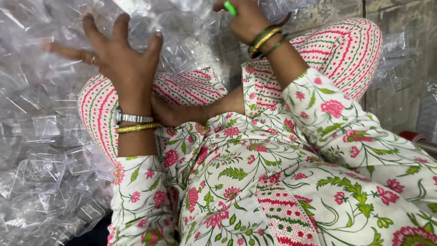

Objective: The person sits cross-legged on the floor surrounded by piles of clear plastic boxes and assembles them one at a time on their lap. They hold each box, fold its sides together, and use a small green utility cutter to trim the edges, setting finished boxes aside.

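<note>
Left hand: the left hand (123,57) is spread wide over a heap of clear plastic trays (41,136), fingers splayed and palm down. It rests on or just above the heap, and nothing is clamped in it; the grip is released.
Right hand: the right hand (246,18) is at the top edge of the view, partly cut off. It is closed around a small green object (230,8), of which only a bit sticks out, so its kind cannot be told.
Wrists: a metal watch (132,118) and a gold bangle (136,128) sit on the left wrist; green and gold bangles (265,41) sit on the right.
Where the trays are: they lie in a loose pile on the person's left and ahead, reaching up to the crossed legs, with a few more trays (400,59) on the floor to the right.
Seat: the person sits cross-legged in a flowered tunic (273,182) and patterned trousers (350,50), a bare foot (170,114) tucked beneath.
How the trays likely handle: they look thin, light and glossy, so probably slippery, easily dented and prone to nesting together.
Where to hold: the flat rim of a single tray, pinched between thumb and fingers, seems the safest spot; pressing the cup walls would likely buckle them.
</note>
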Demonstrator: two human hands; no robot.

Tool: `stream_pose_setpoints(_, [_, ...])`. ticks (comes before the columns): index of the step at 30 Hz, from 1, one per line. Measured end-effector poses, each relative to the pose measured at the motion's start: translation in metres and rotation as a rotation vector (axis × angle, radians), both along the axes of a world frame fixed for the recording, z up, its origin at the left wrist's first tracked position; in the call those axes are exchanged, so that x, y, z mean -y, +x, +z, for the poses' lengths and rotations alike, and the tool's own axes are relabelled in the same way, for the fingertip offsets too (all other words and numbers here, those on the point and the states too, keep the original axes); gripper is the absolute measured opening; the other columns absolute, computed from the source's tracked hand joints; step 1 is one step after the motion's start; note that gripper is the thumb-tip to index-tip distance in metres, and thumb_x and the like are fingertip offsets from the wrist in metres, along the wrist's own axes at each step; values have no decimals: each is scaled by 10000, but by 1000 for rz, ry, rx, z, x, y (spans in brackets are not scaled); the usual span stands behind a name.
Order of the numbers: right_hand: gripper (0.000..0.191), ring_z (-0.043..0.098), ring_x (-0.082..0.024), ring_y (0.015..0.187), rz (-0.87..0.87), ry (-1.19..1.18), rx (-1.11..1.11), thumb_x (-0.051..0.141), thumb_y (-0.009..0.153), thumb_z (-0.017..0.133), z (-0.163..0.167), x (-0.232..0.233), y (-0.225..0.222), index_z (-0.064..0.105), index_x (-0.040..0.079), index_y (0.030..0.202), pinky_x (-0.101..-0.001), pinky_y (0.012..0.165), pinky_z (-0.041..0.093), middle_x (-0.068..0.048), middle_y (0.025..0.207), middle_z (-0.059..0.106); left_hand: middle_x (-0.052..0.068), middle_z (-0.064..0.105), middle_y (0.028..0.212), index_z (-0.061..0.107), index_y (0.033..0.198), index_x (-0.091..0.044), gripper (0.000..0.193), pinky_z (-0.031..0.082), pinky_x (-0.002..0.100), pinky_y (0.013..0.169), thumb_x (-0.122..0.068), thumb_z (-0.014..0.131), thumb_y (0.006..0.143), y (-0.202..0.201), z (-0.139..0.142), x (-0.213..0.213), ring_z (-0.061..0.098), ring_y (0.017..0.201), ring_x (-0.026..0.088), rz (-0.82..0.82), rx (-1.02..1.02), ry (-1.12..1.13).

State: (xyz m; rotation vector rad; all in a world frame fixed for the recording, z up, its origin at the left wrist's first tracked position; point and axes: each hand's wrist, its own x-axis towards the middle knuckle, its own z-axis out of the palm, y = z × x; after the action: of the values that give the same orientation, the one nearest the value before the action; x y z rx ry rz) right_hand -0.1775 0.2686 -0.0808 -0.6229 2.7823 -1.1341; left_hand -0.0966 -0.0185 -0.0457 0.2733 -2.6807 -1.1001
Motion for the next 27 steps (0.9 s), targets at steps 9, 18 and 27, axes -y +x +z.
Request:
stream_pose_setpoints(9, [435, 717, -239, 1032, -78, -136, 102, -81, 810, 571, 18, -27, 30, 680, 21, 1218, -386, 910, 548, -104, 1062, 743, 396, 235, 1581, 532, 1488, -82, 784, -17, 673, 1200, -436, 811, 847, -4, 18, -14, 72, 1446, 593, -460, 347, -78])
stream_pose_setpoints(18, [395, 673, -242, 703, -48, 188, 28, 300, 871, 920, 13, -27, 37, 697, -7, 979, -417, 650, 520, -112, 795, 699, 253, 615, 1401, 631, 1339, -11, 418, 350, 442, 1207, -226, 732, 995, 29, 27, -25, 581, 1326, 392, -349, 54, 142])
stream_pose_setpoints(27, [347, 715, -162, 703, 91, 21, 270, 385, 829, 892, -4, 16, 63, 770, 63, 877, -337, 695, 556, -84, 780, 748, 99, 640, 1387, 604, 1377, -9, 325, 521, 327, 1097, -37, 627, 1054, 58, 4, -63, 639, 1280, 184, -75, -130, 548])
